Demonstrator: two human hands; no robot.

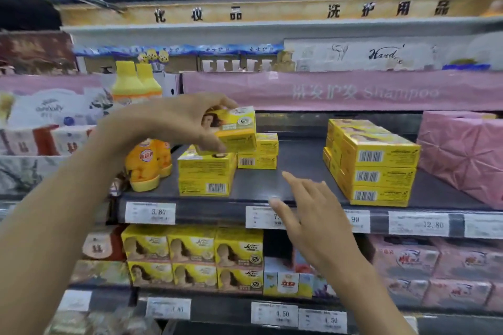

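Observation:
My left hand [177, 119] grips a small yellow box [235, 129] from above, holding it just over a low stack of the same yellow boxes [205, 174] on the dark shelf [294, 179]. Behind that stack sit two more yellow boxes [258, 153]. A taller stack of yellow boxes [375, 166] stands further right on the same shelf. My right hand [313, 215] hovers in front of the shelf edge with its fingers spread and holds nothing.
Orange-yellow bottles [147, 164] stand left of the low stack. A pink wrapped pack [462, 152] fills the shelf's right end. Price tags [150, 213] line the shelf edge. The shelf below carries more yellow boxes [193, 255] and pink packs [435, 266].

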